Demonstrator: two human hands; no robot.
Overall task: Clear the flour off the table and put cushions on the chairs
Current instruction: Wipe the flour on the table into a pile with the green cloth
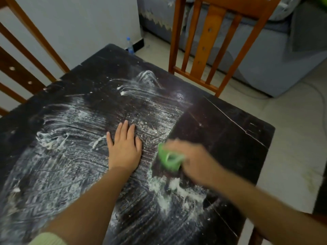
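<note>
Floury table (221, 131) between wooden chairs (210, 43)

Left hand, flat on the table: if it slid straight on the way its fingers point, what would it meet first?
Only smeared flour on the table; the left hand has no object ahead before the far edge, as far as I can see.

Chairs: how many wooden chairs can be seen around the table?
2. One chair stands at the table's far right edge; another chair is at the far left edge. Others may be out of view.
</note>
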